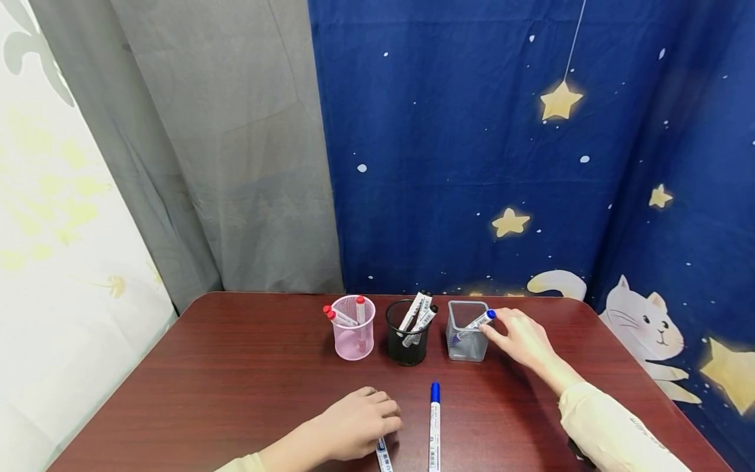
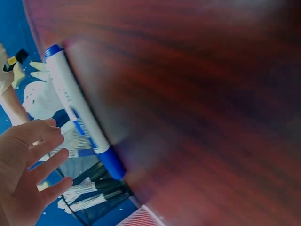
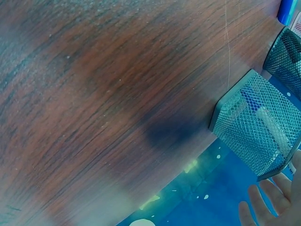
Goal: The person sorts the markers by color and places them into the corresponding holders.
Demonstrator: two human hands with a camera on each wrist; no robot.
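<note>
My right hand (image 1: 522, 337) is at the rim of the square grey mesh pen holder (image 1: 468, 351), with thumb and fingers around the blue cap of a marker (image 1: 475, 322) leaning inside. In the right wrist view, the fingers (image 3: 257, 203) stretch loosely beside the rim of that holder. My left hand (image 1: 360, 423) hovers low over the near part of the table, above a white marker (image 1: 384, 455) partly hidden by it. The left wrist view shows its fingers (image 2: 49, 165) loosely bent beside a blue-capped marker (image 2: 77, 103). Another blue-capped marker (image 1: 434, 429) lies to the right of the left hand.
A round pink mesh cup (image 1: 354, 344) with red-capped markers and a round black mesh cup (image 1: 407, 354) with black-capped markers stand left of the grey holder. All sit toward the back of the dark red wooden table (image 1: 248, 373). Curtains (image 1: 413, 196) hang behind it.
</note>
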